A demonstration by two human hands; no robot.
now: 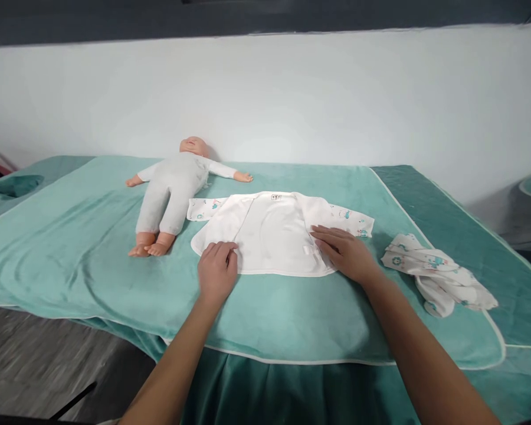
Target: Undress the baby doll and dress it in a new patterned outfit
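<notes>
A white baby shirt (269, 236) lies spread open on the teal blanket, its front flaps folded out and its patterned sleeves stretched to both sides. My left hand (218, 268) is at the shirt's lower left flap, fingers curled down and closed on the cloth; the fingertips are partly hidden. On the right flap, my right hand (343, 251) rests flat with its fingers stretched out. Behind and to the left, a baby doll (177, 186) in a white bodysuit lies on its back with arms spread.
To the right of my right forearm lies a crumpled patterned baby garment (438, 271). The teal blanket (92, 236) with pale edging covers the table, over a darker green cloth (478, 236). A white wall (265, 100) stands behind, and grey floor (39, 348) shows at lower left.
</notes>
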